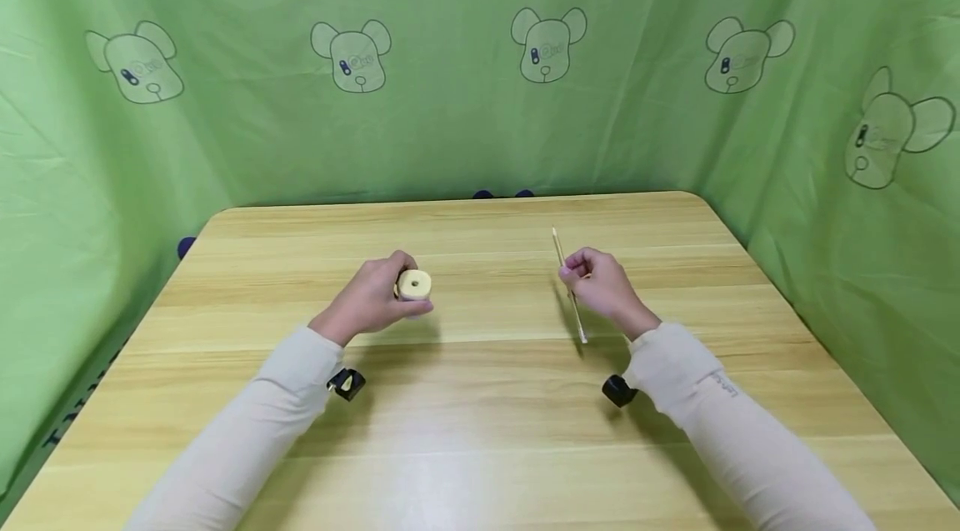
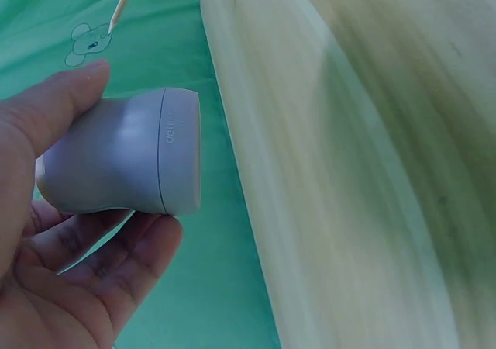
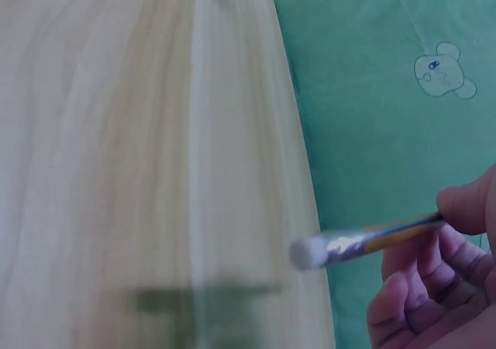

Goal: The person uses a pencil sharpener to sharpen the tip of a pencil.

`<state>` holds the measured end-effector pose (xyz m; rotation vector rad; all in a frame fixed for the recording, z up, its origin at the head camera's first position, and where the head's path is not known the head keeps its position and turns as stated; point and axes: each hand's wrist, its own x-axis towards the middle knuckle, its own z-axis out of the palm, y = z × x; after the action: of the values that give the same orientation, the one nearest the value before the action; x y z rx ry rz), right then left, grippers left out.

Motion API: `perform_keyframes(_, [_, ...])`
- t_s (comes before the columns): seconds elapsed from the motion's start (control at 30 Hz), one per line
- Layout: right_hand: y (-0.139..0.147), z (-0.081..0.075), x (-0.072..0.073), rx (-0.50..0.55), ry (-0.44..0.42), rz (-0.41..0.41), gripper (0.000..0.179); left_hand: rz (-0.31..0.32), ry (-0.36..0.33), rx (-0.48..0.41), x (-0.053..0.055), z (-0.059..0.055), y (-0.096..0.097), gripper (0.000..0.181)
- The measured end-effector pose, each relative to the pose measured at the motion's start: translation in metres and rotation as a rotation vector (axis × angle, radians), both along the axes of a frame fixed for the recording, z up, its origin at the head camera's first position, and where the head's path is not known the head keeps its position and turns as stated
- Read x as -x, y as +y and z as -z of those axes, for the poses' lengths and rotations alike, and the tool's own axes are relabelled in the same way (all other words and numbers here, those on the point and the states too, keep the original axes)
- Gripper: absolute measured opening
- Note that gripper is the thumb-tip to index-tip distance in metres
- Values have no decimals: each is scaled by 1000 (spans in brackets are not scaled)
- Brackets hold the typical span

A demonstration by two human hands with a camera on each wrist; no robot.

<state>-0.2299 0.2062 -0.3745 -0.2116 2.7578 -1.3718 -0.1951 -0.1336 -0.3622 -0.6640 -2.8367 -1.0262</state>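
My left hand (image 1: 371, 295) grips a small pencil sharpener (image 1: 415, 285), pale with a cream end face that has a round hole in it. In the left wrist view the sharpener (image 2: 116, 155) shows a smooth waisted body, with the thumb on one side and fingers on the other. To the right, my right hand (image 1: 603, 285) pinches a thin pencil (image 1: 577, 314) around its middle. The pencil's pointed end is toward the far side, and its metal-banded white eraser (image 3: 308, 253) is toward me. A wide gap separates the sharpener from the pencil; both are above the table.
The wooden table (image 1: 480, 398) has rounded far corners. Green curtains (image 1: 450, 139) with bear-head prints hang behind it and along both sides. Black wrist devices (image 1: 618, 390) sit below each cuff, and shadows of the arms fall on the wood.
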Motion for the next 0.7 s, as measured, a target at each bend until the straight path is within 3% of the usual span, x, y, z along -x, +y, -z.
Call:
perform_keyframes(0.33, [11,17,-1,-16,-93,56,23,-33,-18,10,-1,12,-1,46])
perform_keyframes(0.7, [16,39,1,-145,-89,52,23,-47,-11,5,-2,28,-2,43])
